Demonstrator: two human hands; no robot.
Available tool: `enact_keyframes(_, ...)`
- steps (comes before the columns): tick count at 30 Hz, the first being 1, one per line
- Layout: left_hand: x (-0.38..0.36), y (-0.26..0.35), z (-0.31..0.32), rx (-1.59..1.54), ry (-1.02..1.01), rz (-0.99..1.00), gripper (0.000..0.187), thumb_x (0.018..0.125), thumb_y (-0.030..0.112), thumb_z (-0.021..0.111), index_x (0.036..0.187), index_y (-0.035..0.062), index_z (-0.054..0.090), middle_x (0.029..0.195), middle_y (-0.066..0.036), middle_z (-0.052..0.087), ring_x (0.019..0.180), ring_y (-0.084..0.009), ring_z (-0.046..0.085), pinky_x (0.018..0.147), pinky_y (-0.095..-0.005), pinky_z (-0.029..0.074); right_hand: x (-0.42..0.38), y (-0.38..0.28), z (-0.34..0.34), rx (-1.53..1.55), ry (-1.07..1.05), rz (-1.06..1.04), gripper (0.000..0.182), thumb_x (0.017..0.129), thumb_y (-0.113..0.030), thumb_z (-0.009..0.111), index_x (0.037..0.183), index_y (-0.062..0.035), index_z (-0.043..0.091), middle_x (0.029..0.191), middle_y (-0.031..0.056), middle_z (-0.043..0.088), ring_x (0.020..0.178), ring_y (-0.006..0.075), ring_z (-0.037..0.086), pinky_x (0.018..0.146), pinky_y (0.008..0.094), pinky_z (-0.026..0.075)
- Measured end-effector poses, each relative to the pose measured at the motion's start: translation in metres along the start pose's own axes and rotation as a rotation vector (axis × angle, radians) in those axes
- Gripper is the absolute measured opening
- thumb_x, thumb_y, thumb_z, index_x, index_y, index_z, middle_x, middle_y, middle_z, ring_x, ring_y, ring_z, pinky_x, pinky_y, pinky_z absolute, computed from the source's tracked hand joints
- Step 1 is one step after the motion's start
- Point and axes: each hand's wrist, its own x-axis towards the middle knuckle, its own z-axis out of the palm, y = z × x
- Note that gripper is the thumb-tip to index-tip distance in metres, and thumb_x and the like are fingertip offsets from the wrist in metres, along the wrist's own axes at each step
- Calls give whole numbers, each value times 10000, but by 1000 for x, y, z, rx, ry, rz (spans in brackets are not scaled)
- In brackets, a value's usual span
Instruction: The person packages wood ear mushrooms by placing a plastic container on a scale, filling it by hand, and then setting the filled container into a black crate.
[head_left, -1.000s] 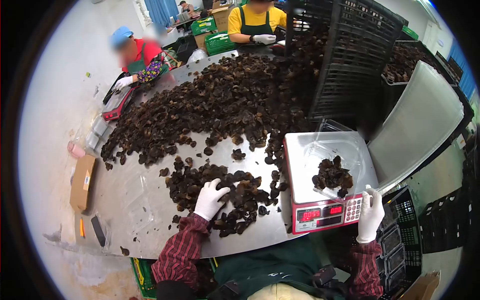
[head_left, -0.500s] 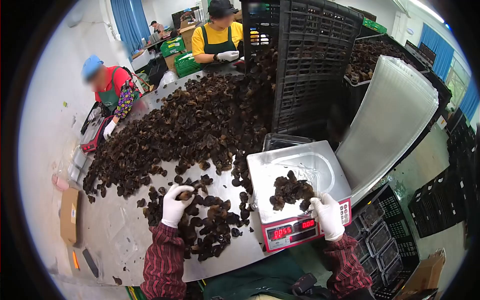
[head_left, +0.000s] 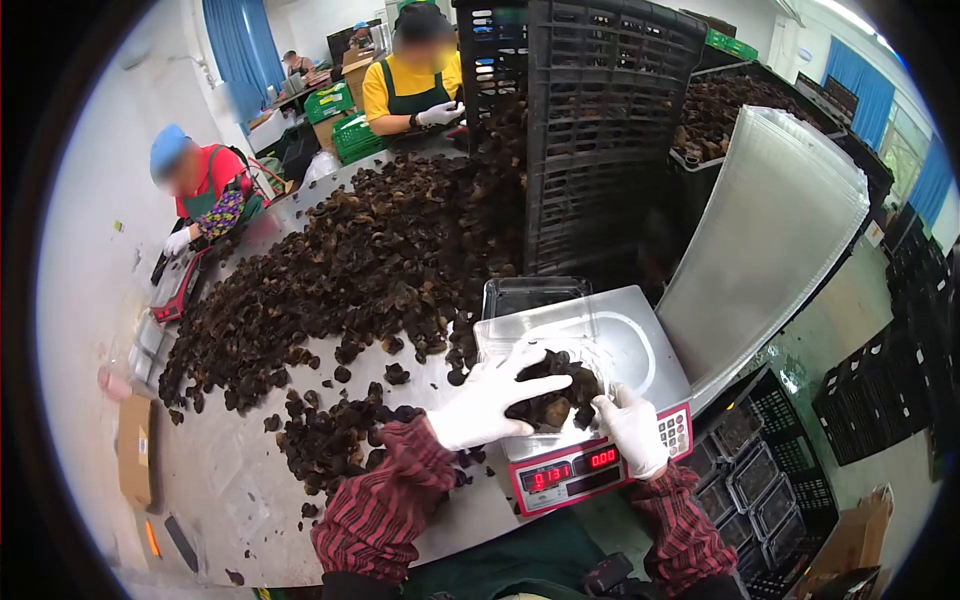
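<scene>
Dark wood ear mushrooms (head_left: 560, 390) lie in a heap on the metal pan of a red-and-white digital scale (head_left: 655, 345), seemingly in a clear plastic box whose edges are hard to see. My white-gloved left hand (head_left: 482, 402) reaches over the heap from the left, fingers spread and touching the mushrooms. On the right side, my gloved right hand (head_left: 634, 432) has its fingers bent at the edge of the heap, apparently gripping the box's rim. Red digits near 0.131 glow on the scale's display (head_left: 548, 476). A smaller group of mushrooms (head_left: 325, 440) lies left of my left forearm.
A large mushroom pile (head_left: 330, 270) spreads across the metal table (head_left: 240, 480). Behind the scale are a clear box (head_left: 535, 292) and an upright black crate (head_left: 615, 140). Stacked clear lids or trays (head_left: 765, 230) lean at right. Two co-workers sit across the table; others are farther back.
My left hand has moved right, from the loose mushrooms to the scale, and the heap there is larger. The display rose from about 0.055 to 0.131. My right hand stays at the heap's edge.
</scene>
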Motion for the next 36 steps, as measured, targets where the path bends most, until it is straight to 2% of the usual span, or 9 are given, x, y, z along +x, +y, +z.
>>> enact_keyframes(9,8,12,45,246,141,40,528,796,329,681,1304,258,555,1451,-144,379,1334,-380,341,1086,-536,264,8,17,8,-217,108,-190,290,892,-196,586,1089,13,621,716,148,654,610,175,626,594,310,495)
enact_keyframes(12,-2,25,35,112,313,54,490,786,276,701,1262,235,589,1426,-145,408,1313,-374,367,1056,-529,306,2,0,-1,21,3,33,252,901,-188,617,1054,11,640,717,97,652,619,101,603,574,257,472)
enact_keyframes(14,-19,16,26,25,470,64,438,777,197,709,1207,181,628,1353,-157,486,1245,-388,448,1024,-476,374,1,7,-7,24,134,-112,241,909,-188,628,1043,11,647,697,51,625,571,70,537,536,228,432)
enact_keyframes(17,-78,-23,23,106,529,-213,388,776,107,675,1162,97,640,1228,-187,564,1091,-349,556,941,-399,457,-3,12,-18,205,229,-27,216,929,-203,610,960,9,641,660,-6,574,498,40,417,462,216,350)
enact_keyframes(21,-156,-83,53,454,132,-643,615,771,421,694,1342,313,491,1283,-152,493,1114,-406,505,887,-466,478,-12,10,-28,173,247,39,245,934,-220,607,914,22,642,691,33,610,424,38,424,403,198,315)
enact_keyframes(26,-176,-98,67,198,252,-548,330,709,25,689,1023,116,647,949,-119,586,892,-317,602,764,-379,501,-14,18,-20,189,232,-23,226,944,-174,580,903,39,645,734,49,643,471,45,447,453,211,341)
enact_keyframes(32,-182,-126,56,-343,490,-816,221,704,-91,664,894,22,648,725,-56,585,546,-112,545,522,-247,464,-19,18,-25,151,238,-9,219,953,-182,568,927,19,651,819,68,676,503,43,468,482,206,380)
enact_keyframes(34,-168,-106,38,-341,359,-914,307,706,-14,713,1000,51,657,891,-122,624,724,-195,620,662,-304,517,-21,18,-27,154,234,-48,229,956,-171,556,919,32,656,741,34,652,480,37,459,450,210,353)
enact_keyframes(36,-146,-70,34,34,341,-557,476,683,104,778,1138,112,638,1151,-185,576,1014,-307,586,866,-382,492,-22,19,-28,162,238,-39,228,955,-173,560,919,30,657,739,28,648,482,35,459,450,210,354)
